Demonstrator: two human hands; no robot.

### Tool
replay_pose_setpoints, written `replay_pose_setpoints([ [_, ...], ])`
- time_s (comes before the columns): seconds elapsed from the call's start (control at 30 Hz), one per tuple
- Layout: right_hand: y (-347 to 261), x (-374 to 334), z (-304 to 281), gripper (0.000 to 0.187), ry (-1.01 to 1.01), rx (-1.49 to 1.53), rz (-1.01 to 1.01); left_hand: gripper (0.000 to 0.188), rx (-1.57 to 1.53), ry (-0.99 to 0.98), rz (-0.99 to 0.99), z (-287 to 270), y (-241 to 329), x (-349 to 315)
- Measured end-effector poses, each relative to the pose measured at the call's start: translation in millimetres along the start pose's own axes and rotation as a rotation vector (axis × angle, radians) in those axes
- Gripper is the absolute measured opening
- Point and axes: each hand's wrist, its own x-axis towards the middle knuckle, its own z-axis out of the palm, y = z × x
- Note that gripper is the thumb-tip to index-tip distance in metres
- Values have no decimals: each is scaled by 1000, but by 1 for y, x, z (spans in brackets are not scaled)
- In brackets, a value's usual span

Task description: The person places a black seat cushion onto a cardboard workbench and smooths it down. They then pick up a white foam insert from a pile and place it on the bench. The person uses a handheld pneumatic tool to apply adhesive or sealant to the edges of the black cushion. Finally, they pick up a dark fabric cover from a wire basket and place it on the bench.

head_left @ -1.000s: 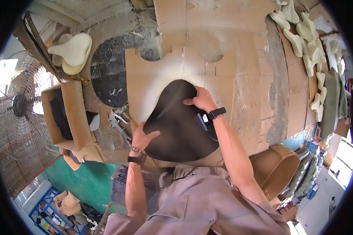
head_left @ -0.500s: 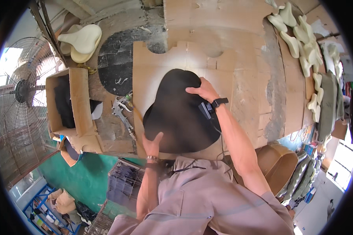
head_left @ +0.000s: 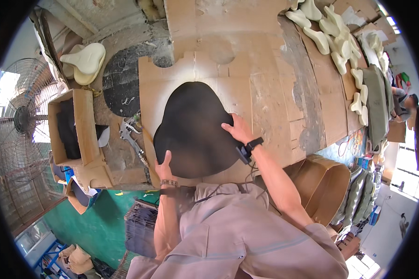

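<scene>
A black saddle-shaped cover (head_left: 195,130) lies in front of me, its narrower rounded end away from me. My left hand (head_left: 164,168) grips its near left edge, thumb on top and the other fingers hidden under it. On the right edge, my right hand (head_left: 239,129) holds the cover the same way, thumb resting on the black surface. Beneath it is a cardboard sheet (head_left: 149,88), with a pale whitish patch around the cover's far end. Left of the cover lies a metal spray gun (head_left: 134,144) with a hose.
Cream foam saddles (head_left: 86,60) sit at the far left, and several more foam pieces (head_left: 337,39) are piled at the far right. An open cardboard box (head_left: 86,125) with black material stands left, beside a large fan (head_left: 23,118). Another person (head_left: 402,104) is at the right.
My right hand has slid nearer along the cover's right edge. The cover looks turned and spread wider at its far end. My head view has shifted to the right.
</scene>
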Motion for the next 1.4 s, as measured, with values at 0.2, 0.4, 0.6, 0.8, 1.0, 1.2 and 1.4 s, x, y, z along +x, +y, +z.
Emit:
replay_pose_setpoints([
  [0.2,0,-44,31,65,218,82,-96,54,-419,-250,-207,-16,-21,-11],
  [0.4,3,-46,38,69,212,-2,-113,97,5,38,61,-11,-45,12],
  [0.6,-11,-76,18,54,543,-38,-147,95,-9,50,82,11,-22,2],
  [0.8,-1,-173,17,70,-223,677,696,69,73,142,-134,37,7,-18],
  [1.0,-11,-170,105,75,-296,1712,704,65,-94,-59,-161,32,10,-19],
  [1.2,-16,-149,118,46,394,1574,723,63,-44,-86,-213,25,0,-12],
  [1.4,-39,-152,98,46,528,1132,401,76,99,58,-194,-5,-45,28],
])
